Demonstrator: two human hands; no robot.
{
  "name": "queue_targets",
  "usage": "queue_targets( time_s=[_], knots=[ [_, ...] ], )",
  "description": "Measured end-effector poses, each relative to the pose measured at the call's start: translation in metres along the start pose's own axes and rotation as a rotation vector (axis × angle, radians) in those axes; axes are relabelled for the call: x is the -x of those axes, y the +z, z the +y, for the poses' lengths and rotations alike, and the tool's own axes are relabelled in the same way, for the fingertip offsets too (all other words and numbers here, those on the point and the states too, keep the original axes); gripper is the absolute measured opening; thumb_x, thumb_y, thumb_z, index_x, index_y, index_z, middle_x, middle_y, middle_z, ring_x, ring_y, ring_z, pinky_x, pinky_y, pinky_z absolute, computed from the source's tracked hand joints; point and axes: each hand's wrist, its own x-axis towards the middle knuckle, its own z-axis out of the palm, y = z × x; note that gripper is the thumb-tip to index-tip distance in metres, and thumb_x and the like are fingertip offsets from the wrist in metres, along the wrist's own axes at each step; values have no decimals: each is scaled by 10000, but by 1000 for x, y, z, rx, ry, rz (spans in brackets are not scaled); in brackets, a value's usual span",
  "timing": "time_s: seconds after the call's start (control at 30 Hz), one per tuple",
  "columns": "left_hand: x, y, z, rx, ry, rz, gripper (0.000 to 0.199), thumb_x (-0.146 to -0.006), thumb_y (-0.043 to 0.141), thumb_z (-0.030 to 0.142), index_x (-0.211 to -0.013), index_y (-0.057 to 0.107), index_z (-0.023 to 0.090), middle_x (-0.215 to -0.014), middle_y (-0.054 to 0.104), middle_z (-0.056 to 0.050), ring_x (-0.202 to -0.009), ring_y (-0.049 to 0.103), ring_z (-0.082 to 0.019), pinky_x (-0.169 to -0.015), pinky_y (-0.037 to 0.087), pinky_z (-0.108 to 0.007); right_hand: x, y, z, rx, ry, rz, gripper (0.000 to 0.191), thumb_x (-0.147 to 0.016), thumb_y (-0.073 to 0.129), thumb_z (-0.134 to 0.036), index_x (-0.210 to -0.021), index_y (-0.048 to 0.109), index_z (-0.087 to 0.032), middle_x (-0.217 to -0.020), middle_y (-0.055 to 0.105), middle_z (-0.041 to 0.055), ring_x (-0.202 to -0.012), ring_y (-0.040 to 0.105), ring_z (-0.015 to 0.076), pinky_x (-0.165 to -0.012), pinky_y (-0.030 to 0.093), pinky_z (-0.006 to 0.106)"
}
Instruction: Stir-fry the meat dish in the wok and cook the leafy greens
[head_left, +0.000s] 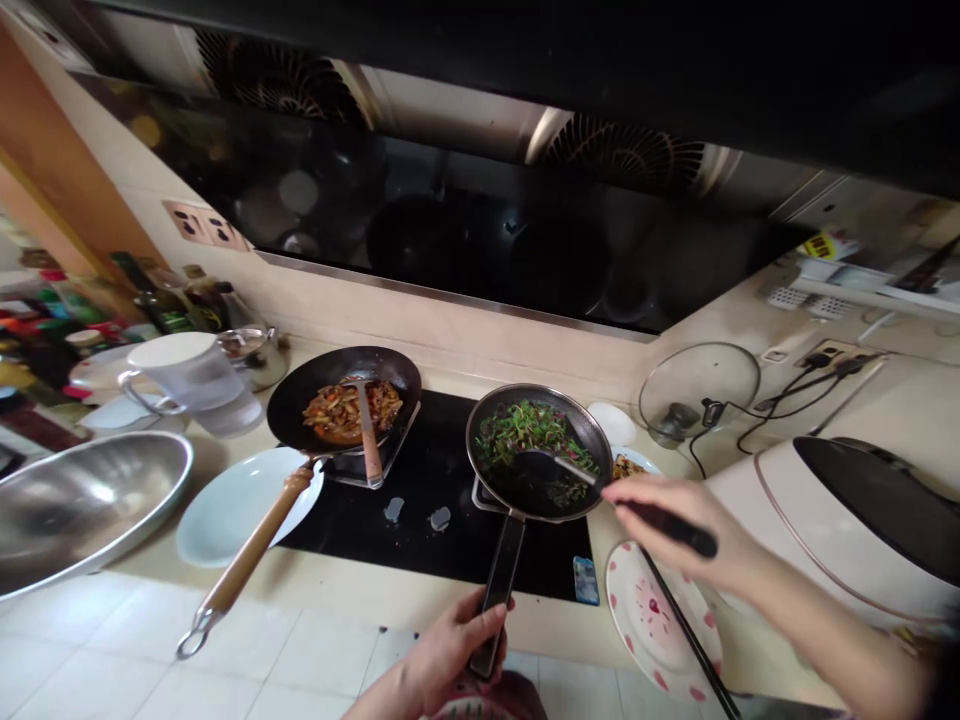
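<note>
a frying pan (pixel 586 425) of greens (pixel 517 432) sits right of center; the left hand (pixel 459 650), lower center, is closed around its handle (pixel 508 555), and the right hand (pixel 709 510), lower right, grips a black-handled utensil (pixel 576 469) in them.

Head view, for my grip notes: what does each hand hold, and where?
Left hand: frying pan, by its handle. Right hand: utensil, by its black handle.
</note>
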Motion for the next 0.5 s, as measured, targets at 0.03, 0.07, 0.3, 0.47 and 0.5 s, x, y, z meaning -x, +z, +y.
queue_targets(
  time_s=[0.03, 0.07, 0.3, 0.47, 0.5],
  knots=[
    [1, 0, 1, -33, 3, 2, 604, -668, 733, 592, -1004, 559, 121, -589, 595, -6, -458, 533, -118, -459, 314, -230, -5, -11, 9, -10, 63, 84, 225, -887, 510, -313, -984, 701, -245, -890, 712, 24, -756, 664, 176, -685, 514, 267],
    [1, 0, 2, -61, 6, 3, 624, -660, 735, 600, -1014, 562, 117, -590, 596, -6, -462, 535, -117, -465, 321, -231, -10, -22, 18, 16, 125, 148, 215, -870, 545, -351, -971, 708, -254, -900, 722, 14, -779, 670, 182, -701, 515, 269],
    [0, 0, -2, -67, 42, -7, 583, -701, 696, 592, -1016, 547, 124, -580, 589, 1, -452, 501, -102, -466, 335, -231, -78, -51, 51, 80, 610, 256, 261, -756, 613, -310, -525, 606, -189, -427, 584, 23, -399, 567, 163, -416, 421, 236],
    [-2, 0, -4, -49, 54, 9, 602, -675, 711, 607, -991, 546, 123, -583, 580, 0, -457, 495, -104, -460, 342, -232, -102, -19, 37, -194, 663, 336, 184, -817, 549, -274, -803, 671, -137, -587, 683, 61, -529, 677, 196, -455, 531, 234],
    [-2, 0, -3, -51, 60, 7, 598, -682, 708, 605, -997, 545, 124, -590, 582, -1, -461, 493, -103, -462, 343, -232, -100, -18, 32, -229, 617, 330, 171, -823, 557, -264, -869, 672, -147, -640, 701, 53, -582, 694, 192, -490, 548, 227]
  ],
)
